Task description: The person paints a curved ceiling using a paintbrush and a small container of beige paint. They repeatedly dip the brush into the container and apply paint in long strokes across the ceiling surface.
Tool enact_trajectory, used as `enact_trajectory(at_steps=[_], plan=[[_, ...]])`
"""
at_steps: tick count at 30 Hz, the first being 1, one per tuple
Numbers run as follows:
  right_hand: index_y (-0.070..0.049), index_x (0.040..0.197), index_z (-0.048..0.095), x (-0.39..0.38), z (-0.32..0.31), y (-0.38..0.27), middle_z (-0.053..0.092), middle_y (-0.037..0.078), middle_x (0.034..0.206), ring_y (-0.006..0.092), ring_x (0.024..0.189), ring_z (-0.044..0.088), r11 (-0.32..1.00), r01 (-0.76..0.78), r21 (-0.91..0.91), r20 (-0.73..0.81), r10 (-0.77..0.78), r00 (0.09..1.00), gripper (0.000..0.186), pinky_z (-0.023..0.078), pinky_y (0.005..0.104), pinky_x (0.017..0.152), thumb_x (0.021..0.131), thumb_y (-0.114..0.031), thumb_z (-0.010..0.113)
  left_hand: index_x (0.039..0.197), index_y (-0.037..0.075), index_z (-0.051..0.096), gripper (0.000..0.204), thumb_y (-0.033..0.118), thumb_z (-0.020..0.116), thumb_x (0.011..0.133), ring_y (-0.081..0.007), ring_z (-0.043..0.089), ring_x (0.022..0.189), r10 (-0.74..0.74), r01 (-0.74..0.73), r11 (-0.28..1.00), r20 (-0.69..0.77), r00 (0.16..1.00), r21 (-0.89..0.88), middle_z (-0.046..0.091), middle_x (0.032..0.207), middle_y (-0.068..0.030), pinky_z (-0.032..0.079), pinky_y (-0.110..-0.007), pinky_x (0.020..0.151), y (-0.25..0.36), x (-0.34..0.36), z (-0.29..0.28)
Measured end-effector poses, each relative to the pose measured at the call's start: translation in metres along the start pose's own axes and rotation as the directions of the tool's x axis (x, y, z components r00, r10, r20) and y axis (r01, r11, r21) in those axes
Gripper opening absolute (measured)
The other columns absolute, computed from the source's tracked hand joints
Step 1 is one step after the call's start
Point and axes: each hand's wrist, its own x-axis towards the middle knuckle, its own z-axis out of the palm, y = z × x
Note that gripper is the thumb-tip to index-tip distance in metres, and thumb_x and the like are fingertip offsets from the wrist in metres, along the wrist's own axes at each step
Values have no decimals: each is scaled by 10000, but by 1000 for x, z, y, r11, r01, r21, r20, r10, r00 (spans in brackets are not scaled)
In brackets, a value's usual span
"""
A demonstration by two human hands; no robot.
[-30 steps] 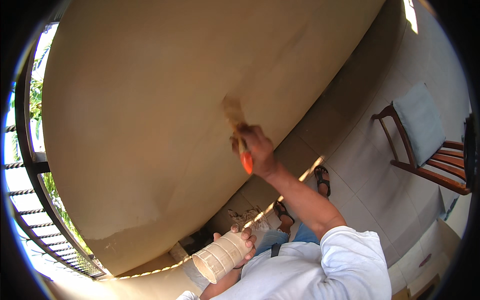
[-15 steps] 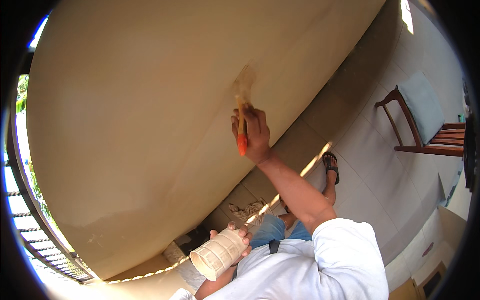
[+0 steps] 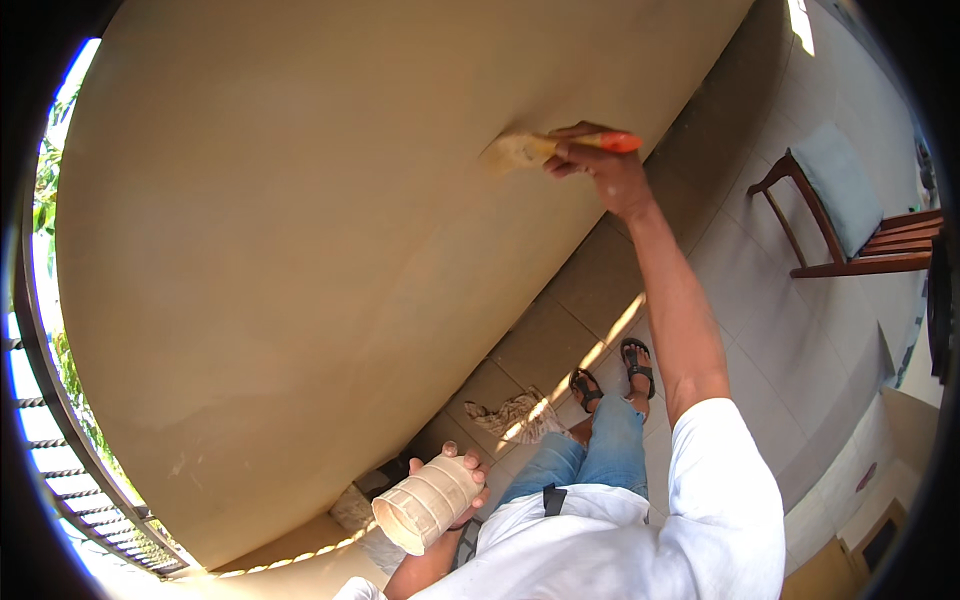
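A paintbrush [image 3: 525, 150] with a yellowish handle and an orange-red end is gripped in my right hand [image 3: 600, 165]. Its bristles touch the tan wall [image 3: 300, 250], and the brush lies nearly level, handle end to the right. Low in front of my body, my left hand [image 3: 472, 478] wraps round a cream ribbed cup-like container [image 3: 425, 505]. That container is tilted, its round mouth facing down and left; what it holds inside cannot be made out. A darker, uneven patch marks the wall's lower left.
A crumpled patterned cloth [image 3: 515, 415] lies on the tiled floor [image 3: 720, 260] by my sandalled feet. To the right stands a wooden chair [image 3: 825, 235] with a pale blue cushion. Metal railing [image 3: 75, 470] runs along the left edge, with greenery behind.
My right hand has moved up and to the right along the wall. The brush has swung from steep to nearly level. My left hand with the container has barely shifted.
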Motion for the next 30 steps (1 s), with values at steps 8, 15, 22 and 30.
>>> enact_trajectory(at_steps=[8, 15, 22, 30], plan=[[59, 1203, 682, 10, -69, -22, 736, 148, 1089, 292, 974, 747, 933, 358, 18, -520, -297, 801, 275, 608, 397, 886, 993, -118, 668, 1386, 121, 563, 581, 564, 621, 1015, -336, 495, 1219, 21, -21, 1000, 10, 1000, -24, 509, 1308, -166, 563, -511, 857, -25, 11, 3], [13, 1177, 667, -109, -15, 12, 729, 163, 1074, 228, 946, 726, 908, 130, 398, -603, 153, 783, 310, 609, 320, 762, 1032, -258, 627, 1378, 119, 580, 595, 586, 608, 1010, -339, 516, 1202, 141, -139, 990, 49, 989, -35, 523, 1297, -166, 569, -520, 846, -59, 49, 27], [47, 1149, 661, -185, -12, 13, 708, 165, 1009, 239, 909, 727, 712, -62, 699, -480, 532, 698, 357, 625, 292, 698, 1044, -293, 649, 1352, 125, 590, 568, 572, 611, 1004, -340, 506, 1224, 224, -218, 974, 182, 957, -56, 529, 1296, -160, 577, -524, 825, -67, 127, 51], [6, 1310, 635, -215, -43, 12, 719, 177, 1109, 229, 970, 733, 755, -182, 630, -551, 600, 580, 336, 641, 300, 781, 1006, -123, 699, 1360, 131, 577, 583, 597, 576, 1009, -338, 512, 1232, 268, -260, 963, 172, 948, -71, 536, 1341, -155, 568, -529, 838, -70, 163, 53]])
